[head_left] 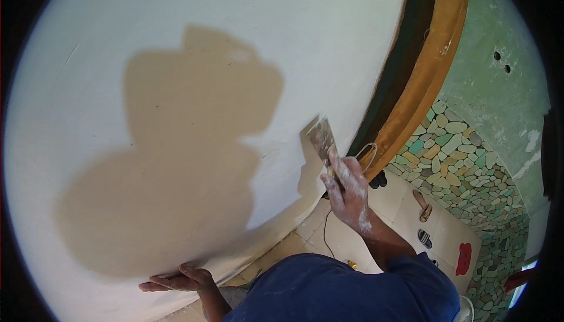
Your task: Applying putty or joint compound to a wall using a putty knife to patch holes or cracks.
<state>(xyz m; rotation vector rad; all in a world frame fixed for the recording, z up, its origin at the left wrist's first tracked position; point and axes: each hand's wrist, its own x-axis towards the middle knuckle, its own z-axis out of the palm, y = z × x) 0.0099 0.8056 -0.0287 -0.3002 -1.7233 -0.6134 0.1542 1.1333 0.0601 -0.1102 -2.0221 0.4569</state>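
Note:
A putty knife (321, 137) with a whitish, smeared blade is gripped in my right hand (349, 188), which has white dust on its fingers and wrist. The blade lies at the white wall (329, 40), close to its right edge, and casts a narrow shadow there. Low on the same wall, my left hand (183, 280) has its fingers stretched out along the surface, and I see nothing in it. Whether its palm presses on the wall I cannot tell. My shadow covers much of the wall's middle.
A brown wooden frame (436, 58) borders the wall, with a green wall (499, 87) and pebble-patterned surface (458, 146) beyond. On the tiled floor (388, 199) are a brown sandal (422, 206), a striped slipper (425, 239), a red mat (463, 258) and a dark cable (325, 234).

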